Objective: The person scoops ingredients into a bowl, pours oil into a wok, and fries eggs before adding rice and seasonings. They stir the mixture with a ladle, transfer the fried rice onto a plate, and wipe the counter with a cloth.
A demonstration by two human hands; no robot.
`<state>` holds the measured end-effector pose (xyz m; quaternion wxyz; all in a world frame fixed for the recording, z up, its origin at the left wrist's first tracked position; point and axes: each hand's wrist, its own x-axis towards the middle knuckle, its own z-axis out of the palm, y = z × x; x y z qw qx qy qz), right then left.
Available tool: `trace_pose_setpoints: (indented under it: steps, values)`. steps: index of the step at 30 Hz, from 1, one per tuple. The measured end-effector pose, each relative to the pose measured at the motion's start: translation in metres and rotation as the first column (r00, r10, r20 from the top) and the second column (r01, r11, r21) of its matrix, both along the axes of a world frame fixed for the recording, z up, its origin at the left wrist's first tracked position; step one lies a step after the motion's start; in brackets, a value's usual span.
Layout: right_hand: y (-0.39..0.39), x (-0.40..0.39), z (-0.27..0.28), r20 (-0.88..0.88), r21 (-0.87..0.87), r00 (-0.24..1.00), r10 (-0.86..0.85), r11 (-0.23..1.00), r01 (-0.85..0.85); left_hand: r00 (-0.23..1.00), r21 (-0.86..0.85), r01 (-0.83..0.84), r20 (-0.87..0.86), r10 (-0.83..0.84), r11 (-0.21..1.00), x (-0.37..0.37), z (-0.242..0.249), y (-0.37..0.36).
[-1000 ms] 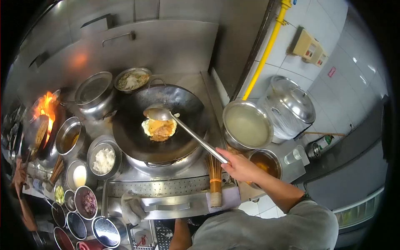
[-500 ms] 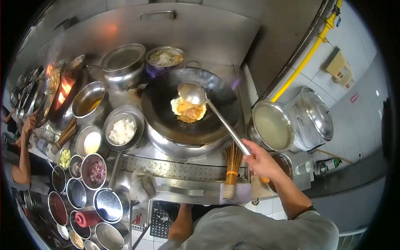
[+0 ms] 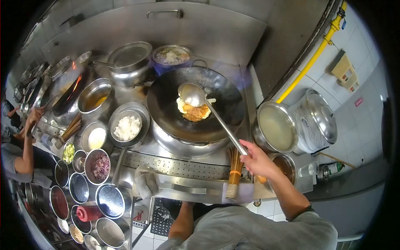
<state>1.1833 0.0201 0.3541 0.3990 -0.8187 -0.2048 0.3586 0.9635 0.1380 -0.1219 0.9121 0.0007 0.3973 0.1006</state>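
My right hand (image 3: 259, 159) is closed around the handle of a long metal ladle (image 3: 225, 125). The ladle's bowl rests over a patch of browned egg (image 3: 196, 112) in a large dark wok (image 3: 166, 121), covering part of the egg. My left forearm (image 3: 182, 223) hangs down beside the counter front; its hand reaches just under the edge and its fingers are hidden. A bamboo wok brush (image 3: 234, 181) lies on the counter edge near my right hand.
White rice sits in a strainer (image 3: 137, 139) left of the wok. Several metal containers, one with chopped onion (image 3: 100, 166), crowd the left side. A pot of pale liquid (image 3: 277, 127) stands at right. At far left, a co-worker's hand (image 3: 34, 114) is by a flaming wok.
The view has shifted slightly, and the ladle's bowl sits a little differently over the egg. Flames around the co-worker's wok at the left have become smaller.
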Motion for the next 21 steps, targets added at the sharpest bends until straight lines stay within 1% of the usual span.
trace_pose_setpoints:
  steps: [2,3,4,5,6,7,8,9,10,12,13,14,15,16,17,18,19,21]
  values:
    - [-0.012,0.011,0.001,-0.048,-0.061,0.999,0.012,0.998,-0.015,0.999,0.022,0.045,-0.009,-0.044,0.999,-0.008,0.006,0.001]
    - [-0.018,0.019,0.0,-0.003,-0.072,1.0,0.025,0.997,-0.025,0.996,0.044,0.089,-0.023,-0.088,0.995,-0.014,0.005,0.0]
    - [-0.023,0.03,0.0,0.043,-0.088,0.998,0.042,0.995,-0.038,0.983,0.088,0.18,-0.057,-0.175,0.98,-0.025,0.005,0.001]
    - [-0.025,0.038,0.001,0.088,-0.107,0.994,0.063,0.993,-0.054,0.946,0.159,0.319,-0.107,-0.305,0.934,-0.036,0.007,0.003]
    - [-0.012,0.037,0.009,0.191,-0.15,0.979,0.072,0.988,-0.044,0.828,0.291,0.561,-0.204,-0.522,0.775,-0.046,0.019,0.008]
    - [-0.008,0.044,-0.001,0.249,-0.116,0.963,0.1,0.991,-0.073,0.561,0.478,0.799,-0.37,-0.741,0.366,-0.055,0.042,0.016]
    - [-0.003,0.055,-0.021,0.306,-0.082,0.943,0.127,0.991,-0.106,0.238,0.606,0.757,-0.602,-0.762,-0.243,-0.06,0.079,0.026]
    - [0.003,0.06,-0.033,0.363,-0.045,0.92,0.148,0.989,-0.142,0.096,0.603,0.503,-0.752,-0.653,-0.62,-0.064,0.138,0.032]
    - [0.004,0.046,0.0,0.127,-0.103,0.986,0.107,0.99,-0.094,0.11,0.578,0.367,-0.805,-0.583,-0.729,-0.067,0.215,0.037]
    - [-0.03,0.054,0.002,0.047,-0.117,0.993,0.111,0.988,-0.105,0.411,0.615,0.526,-0.789,-0.458,-0.587,-0.063,0.383,0.052]
    - [-0.045,0.058,0.003,0.008,-0.129,0.993,0.117,0.985,-0.115,0.621,0.659,0.525,-0.73,-0.287,-0.539,-0.052,0.41,0.056]
    - [-0.048,0.06,0.008,0.141,-0.199,0.975,0.172,0.97,-0.143,0.778,0.7,0.506,-0.623,-0.084,-0.504,-0.041,0.437,0.061]
    - [-0.048,0.063,-0.005,0.366,-0.192,0.893,0.262,0.96,-0.204,0.92,0.634,0.355,-0.366,0.137,-0.687,-0.016,0.458,0.071]
    - [-0.045,0.072,-0.026,0.578,-0.195,0.752,0.318,0.948,-0.252,0.943,0.542,0.323,-0.257,0.213,-0.776,0.016,0.471,0.082]
    - [-0.042,0.08,-0.033,0.761,-0.209,0.55,0.344,0.933,-0.294,0.955,0.434,0.298,-0.121,0.272,-0.85,0.046,0.472,0.09]
    - [-0.036,0.076,-0.015,0.647,-0.221,0.679,0.346,0.938,-0.267,0.953,0.469,0.289,-0.226,0.203,-0.835,0.07,0.444,0.101]
    - [-0.047,0.069,-0.005,0.665,-0.206,0.653,0.363,0.929,-0.307,0.935,0.505,0.294,-0.329,0.134,-0.812,0.082,0.422,0.107]
    - [-0.075,0.081,0.018,0.713,-0.185,0.575,0.401,0.899,-0.397,0.938,0.476,0.282,-0.32,0.134,-0.833,0.068,0.425,0.098]
